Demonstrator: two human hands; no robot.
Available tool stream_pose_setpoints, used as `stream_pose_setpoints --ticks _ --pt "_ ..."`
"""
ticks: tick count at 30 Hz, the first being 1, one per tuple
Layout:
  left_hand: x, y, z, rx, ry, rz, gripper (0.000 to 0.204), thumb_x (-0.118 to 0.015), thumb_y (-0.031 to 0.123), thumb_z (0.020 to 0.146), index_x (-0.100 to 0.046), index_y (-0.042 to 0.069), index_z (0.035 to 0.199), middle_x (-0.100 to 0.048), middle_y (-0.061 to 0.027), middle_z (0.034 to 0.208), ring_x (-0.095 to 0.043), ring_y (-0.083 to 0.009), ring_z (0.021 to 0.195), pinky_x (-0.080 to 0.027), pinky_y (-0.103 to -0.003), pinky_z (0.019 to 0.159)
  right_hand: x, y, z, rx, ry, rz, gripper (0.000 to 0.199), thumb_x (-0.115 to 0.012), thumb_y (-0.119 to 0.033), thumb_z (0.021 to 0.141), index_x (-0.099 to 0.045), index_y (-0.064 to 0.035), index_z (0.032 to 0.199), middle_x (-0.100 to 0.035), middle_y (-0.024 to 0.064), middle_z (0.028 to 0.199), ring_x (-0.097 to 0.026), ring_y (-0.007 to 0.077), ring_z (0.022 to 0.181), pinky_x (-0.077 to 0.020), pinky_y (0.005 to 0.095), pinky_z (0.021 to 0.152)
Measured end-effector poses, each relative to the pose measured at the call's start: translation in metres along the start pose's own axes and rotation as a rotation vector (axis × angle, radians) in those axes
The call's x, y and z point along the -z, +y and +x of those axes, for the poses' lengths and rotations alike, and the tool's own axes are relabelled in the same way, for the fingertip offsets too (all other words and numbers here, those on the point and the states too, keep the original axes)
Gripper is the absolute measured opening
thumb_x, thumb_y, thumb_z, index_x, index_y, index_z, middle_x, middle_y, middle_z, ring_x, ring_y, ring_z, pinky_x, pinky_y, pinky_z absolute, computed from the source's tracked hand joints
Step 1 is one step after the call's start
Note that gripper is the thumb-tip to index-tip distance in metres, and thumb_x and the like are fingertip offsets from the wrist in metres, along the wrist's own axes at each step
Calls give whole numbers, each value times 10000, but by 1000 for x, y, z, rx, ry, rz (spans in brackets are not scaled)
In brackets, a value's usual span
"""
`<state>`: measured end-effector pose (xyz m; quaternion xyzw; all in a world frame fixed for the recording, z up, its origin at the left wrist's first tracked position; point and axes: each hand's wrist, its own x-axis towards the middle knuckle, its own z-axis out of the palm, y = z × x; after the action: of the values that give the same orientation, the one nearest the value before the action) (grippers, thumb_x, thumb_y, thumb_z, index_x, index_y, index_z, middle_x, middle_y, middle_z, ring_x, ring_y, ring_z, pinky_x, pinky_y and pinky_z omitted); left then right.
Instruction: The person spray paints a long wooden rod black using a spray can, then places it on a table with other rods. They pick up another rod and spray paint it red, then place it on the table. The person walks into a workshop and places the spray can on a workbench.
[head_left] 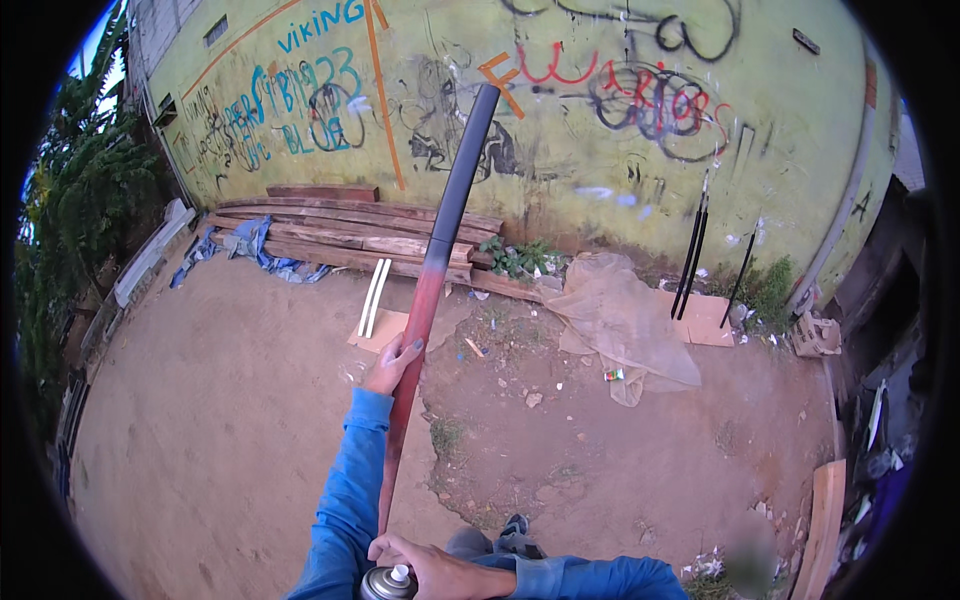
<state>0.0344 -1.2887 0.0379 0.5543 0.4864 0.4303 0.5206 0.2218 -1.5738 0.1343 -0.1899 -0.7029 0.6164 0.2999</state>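
My left hand [395, 367] is closed round a long pole [425, 308], black on its far part and reddish brown nearer me, with a blurred edge between the colours. The pole rises at a tilt toward the wall. Close to my body, my right hand [445, 570] curls round a spray can [385, 584] with a white nozzle on top. The right fingers lie beside the pole's near end, which they partly hide; I cannot tell whether they touch it.
Wooden planks [350, 228] lie stacked along a painted wall [560, 130]. Two pale strips [375, 298] rest on cardboard. Black rods [692, 258] lean at the right beside a crumpled translucent sheet [620, 310]. A cardboard box [815, 334] and a loose board [822, 525] are farther right.
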Motion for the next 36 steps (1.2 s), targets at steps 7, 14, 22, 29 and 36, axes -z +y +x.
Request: stream_pose_setpoints --ticks 7,14,22,29,36 --pt "4 -27 159 221 -16 -197 444 -522 497 942 -571 60 883 -562 -23 670 -534 -113 519 -461 -256 456 243 15 80 361 665 940 822 -545 -497 891 -186 -32 1466 -547 155 1118 -596 283 1032 -490 441 954" --pt "16 -81 363 292 -409 -330 420 -494 494 953 -494 77 900 -480 0 596 -476 -99 434 -405 -239 381 409 82 192 522 966 649 1106 -791 -332 709 -35 -227 1509 -604 161 935 -666 314 777 -587 507 650" --pt "52 -67 606 442 -678 -454 427 -476 499 956 -474 86 850 -451 5 592 -437 -102 430 -369 -236 396 620 120 315 404 1420 71 1090 -801 -473 681 -177 -44 1464 -574 114 919 -643 230 707 -609 424 625" --pt "41 -69 801 292 -548 -148 420 -575 421 933 -576 53 1134 -498 24 675 -462 -68 481 -381 -221 433 720 166 373 145 1205 405 1044 -832 -212 671 -112 -142 1422 -554 209 1050 -657 392 816 -576 551 713" --pt "14 -49 990 426 -689 136 384 -649 360 895 -555 43 1090 -530 13 676 -536 -82 534 -437 -224 443 827 236 459 -29 1122 902 927 -722 -259 726 -164 -193 1463 -589 271 1038 -646 451 872 -546 573 758"
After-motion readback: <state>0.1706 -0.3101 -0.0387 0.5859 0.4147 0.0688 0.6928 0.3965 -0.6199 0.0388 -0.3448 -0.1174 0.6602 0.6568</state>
